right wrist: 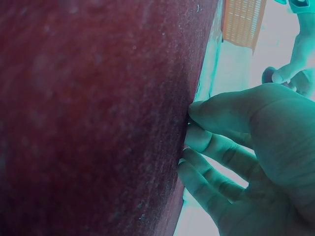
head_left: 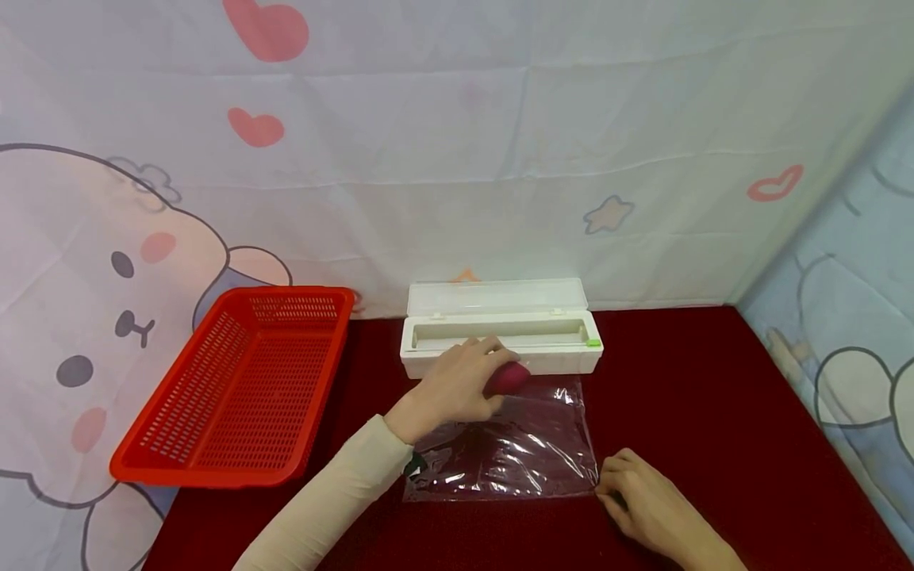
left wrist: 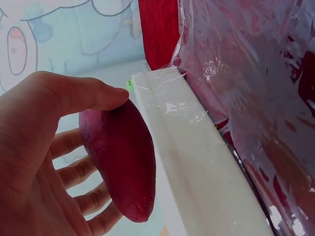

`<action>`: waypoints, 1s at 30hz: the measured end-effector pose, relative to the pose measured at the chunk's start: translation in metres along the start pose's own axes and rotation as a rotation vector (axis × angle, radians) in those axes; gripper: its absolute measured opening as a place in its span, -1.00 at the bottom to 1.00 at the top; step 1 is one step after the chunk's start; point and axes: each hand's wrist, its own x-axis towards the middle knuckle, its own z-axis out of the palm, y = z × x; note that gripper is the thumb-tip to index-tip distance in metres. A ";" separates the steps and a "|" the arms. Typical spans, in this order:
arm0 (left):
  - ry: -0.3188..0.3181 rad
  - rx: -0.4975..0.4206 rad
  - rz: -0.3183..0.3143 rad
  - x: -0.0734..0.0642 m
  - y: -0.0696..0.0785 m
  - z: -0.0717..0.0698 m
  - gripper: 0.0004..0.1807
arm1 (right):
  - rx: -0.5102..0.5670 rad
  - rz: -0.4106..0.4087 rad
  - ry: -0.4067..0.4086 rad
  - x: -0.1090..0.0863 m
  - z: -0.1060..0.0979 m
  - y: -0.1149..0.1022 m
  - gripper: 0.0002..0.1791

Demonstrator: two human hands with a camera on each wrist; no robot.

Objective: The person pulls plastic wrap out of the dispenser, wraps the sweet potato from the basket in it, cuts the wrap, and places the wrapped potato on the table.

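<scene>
My left hand (head_left: 453, 385) holds a purple-red sweet potato (left wrist: 123, 162) above the far part of a sheet of clear plastic wrap (head_left: 528, 452). Thumb and fingers curve around it in the left wrist view. The wrap lies wrinkled and shiny on the dark red cloth, reaching back to a white plastic-wrap dispenser (head_left: 500, 363) with its clear lid raised. At the wrap's near right corner, my right hand (head_left: 646, 503) pinches the edge with thumb and forefinger, low against the cloth. Its other fingers (right wrist: 206, 187) are bent and touch the cloth.
A red plastic basket (head_left: 207, 478) with slotted sides stands on the left of the table. On the dispenser's right end sits a green slider (head_left: 593, 342). Behind the table hangs a pale curtain (head_left: 443, 159) printed with hearts and a bear.
</scene>
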 end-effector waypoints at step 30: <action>-0.044 -0.064 -0.015 0.000 -0.003 0.030 -0.32 | -0.010 0.008 0.008 -0.001 0.002 0.000 -0.75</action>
